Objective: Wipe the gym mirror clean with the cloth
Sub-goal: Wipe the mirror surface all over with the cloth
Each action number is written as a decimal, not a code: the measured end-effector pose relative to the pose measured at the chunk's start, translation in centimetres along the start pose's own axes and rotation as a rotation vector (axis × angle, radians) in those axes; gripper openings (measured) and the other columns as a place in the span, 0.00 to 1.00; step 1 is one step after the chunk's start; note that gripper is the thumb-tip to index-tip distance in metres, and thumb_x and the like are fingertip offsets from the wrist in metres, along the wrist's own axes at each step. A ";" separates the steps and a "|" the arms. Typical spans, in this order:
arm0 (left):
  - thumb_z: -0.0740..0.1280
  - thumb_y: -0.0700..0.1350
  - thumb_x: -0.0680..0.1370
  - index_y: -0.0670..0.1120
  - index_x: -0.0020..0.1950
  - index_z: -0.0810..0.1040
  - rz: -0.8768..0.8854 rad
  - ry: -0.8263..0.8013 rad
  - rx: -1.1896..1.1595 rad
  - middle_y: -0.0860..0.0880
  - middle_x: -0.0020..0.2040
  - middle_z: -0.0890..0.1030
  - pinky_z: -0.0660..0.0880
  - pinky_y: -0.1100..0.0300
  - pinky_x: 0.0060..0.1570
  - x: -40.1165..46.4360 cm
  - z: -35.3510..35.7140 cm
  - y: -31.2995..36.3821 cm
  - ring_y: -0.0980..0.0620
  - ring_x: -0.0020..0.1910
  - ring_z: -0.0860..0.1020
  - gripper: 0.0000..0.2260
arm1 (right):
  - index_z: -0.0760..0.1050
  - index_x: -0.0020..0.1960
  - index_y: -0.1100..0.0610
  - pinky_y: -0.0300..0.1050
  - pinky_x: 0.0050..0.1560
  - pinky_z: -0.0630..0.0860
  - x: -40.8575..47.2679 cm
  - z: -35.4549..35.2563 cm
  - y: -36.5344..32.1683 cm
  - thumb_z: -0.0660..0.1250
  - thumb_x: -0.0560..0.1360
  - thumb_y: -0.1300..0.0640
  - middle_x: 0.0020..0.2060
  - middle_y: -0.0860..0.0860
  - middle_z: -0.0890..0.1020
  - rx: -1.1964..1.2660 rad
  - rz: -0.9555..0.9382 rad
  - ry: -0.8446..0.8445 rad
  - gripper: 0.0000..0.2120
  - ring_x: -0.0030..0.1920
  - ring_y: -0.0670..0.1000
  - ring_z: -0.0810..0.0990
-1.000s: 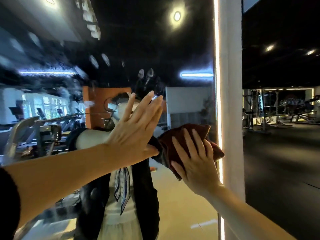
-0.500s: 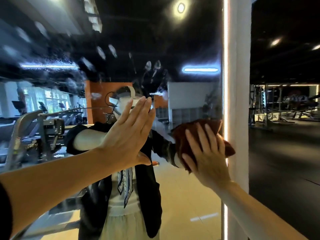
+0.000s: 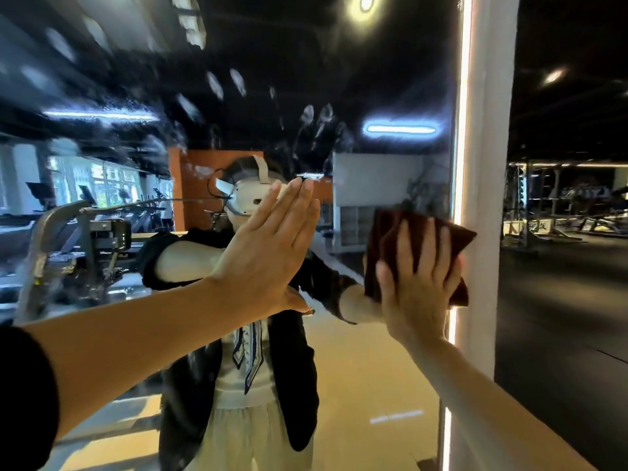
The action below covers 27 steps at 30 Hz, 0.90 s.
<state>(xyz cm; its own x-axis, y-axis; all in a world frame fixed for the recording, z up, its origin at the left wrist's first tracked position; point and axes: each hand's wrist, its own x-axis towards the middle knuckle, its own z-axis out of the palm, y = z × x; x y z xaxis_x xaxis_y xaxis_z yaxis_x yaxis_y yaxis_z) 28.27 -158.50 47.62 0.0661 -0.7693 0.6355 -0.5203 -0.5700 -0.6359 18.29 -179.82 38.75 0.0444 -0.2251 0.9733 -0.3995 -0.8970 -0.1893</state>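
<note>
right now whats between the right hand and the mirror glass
The dark red cloth lies between the right hand and the mirror; straight fingers press it flat on the glass, seen in the head view.

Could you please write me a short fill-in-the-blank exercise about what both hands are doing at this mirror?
1. The right hand presses a dark red ____ against the mirror.
2. The cloth lies near the mirror's ____ edge, beside the lit strip.
3. The left hand holds ____, its fingers straight.

Missing words: cloth; right; nothing
</note>
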 end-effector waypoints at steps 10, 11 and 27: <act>0.63 0.79 0.63 0.38 0.79 0.37 -0.016 0.117 -0.026 0.39 0.80 0.37 0.37 0.35 0.76 -1.9 -0.4 -2.3 0.41 0.80 0.38 0.65 | 0.55 0.80 0.50 0.65 0.76 0.54 -3.2 0.6 -2.4 0.47 0.85 0.42 0.77 0.59 0.62 -0.073 -0.291 -0.041 0.26 0.78 0.62 0.56; 0.65 0.78 0.62 0.38 0.80 0.42 -0.017 0.141 -0.031 0.38 0.81 0.42 0.40 0.35 0.76 -2.5 -0.4 -3.0 0.41 0.80 0.42 0.64 | 0.56 0.80 0.52 0.66 0.75 0.56 -2.5 0.6 -1.7 0.48 0.85 0.42 0.77 0.60 0.63 -0.075 -0.201 -0.016 0.26 0.78 0.63 0.58; 0.52 0.77 0.71 0.37 0.79 0.54 0.029 0.209 0.006 0.38 0.80 0.54 0.50 0.29 0.73 -3.5 -0.5 -7.4 0.42 0.80 0.53 0.52 | 0.58 0.78 0.55 0.69 0.74 0.54 5.8 0.7 -7.0 0.42 0.85 0.42 0.77 0.62 0.62 0.002 0.062 0.077 0.27 0.78 0.65 0.56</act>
<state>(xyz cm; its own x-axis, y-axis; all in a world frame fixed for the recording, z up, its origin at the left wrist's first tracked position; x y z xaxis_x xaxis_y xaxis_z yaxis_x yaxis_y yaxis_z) 31.45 -151.45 50.31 -0.1271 -0.7092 0.6934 -0.5146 -0.5505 -0.6574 21.94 -175.14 45.67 -0.0509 -0.2504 0.9668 -0.3970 -0.8832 -0.2497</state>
